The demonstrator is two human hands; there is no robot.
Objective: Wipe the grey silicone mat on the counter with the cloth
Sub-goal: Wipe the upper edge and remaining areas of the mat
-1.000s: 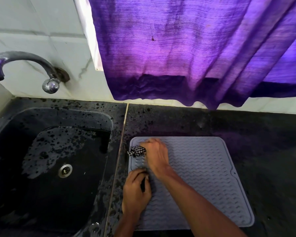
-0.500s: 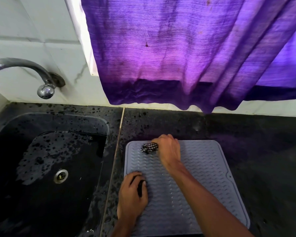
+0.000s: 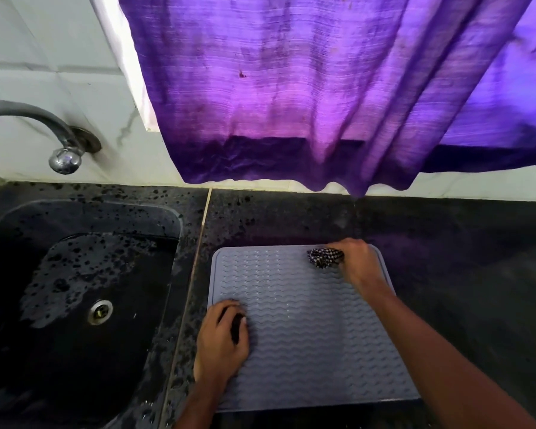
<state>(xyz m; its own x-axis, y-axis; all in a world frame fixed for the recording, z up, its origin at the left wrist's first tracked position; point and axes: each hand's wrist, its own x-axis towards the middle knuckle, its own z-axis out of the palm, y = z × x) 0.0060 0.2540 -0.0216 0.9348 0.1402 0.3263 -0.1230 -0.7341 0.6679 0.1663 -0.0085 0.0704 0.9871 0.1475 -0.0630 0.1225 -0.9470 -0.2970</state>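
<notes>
Grey silicone mat point(image 3: 307, 335): square, rounded corners, raised rim, wavy ridged surface; lies flat on the counter point(image 3: 461, 274), under both hands. No brand, label or writing can be read on it or anywhere else in view.

Cloth point(image 3: 325, 257): small, black-and-white checked, bunched into a wad; rests on the mat near its far right corner, held by the right hand.

Right hand point(image 3: 358, 263): fingers curled closed around the cloth, pressing it to the mat; forearm crosses the mat's right edge.

Left hand point(image 3: 222, 339): palm down on the mat's near left part, fingers bent and loosely spread, grasping nothing that can be made out; a dark shadow or gap shows between the fingers.

Counter: black speckled stone, dull and spotted, extending right of and beyond the hands; a pale seam point(image 3: 195, 258) runs just left of the left hand, dividing it from the sink section.

Sink point(image 3: 19, 351): black, set left of the left hand; wet patches on its floor, with a round metal drain point(image 3: 100, 311).

Tap point(image 3: 56, 140): chrome, wall-mounted, beyond and left of the hands.

Wall point(image 3: 44, 57): pale tiles with faint veining.

Curtain point(image 3: 307, 88): purple, backlit, creased; hangs beyond the right hand, its hem just above the counter's back edge.
</notes>
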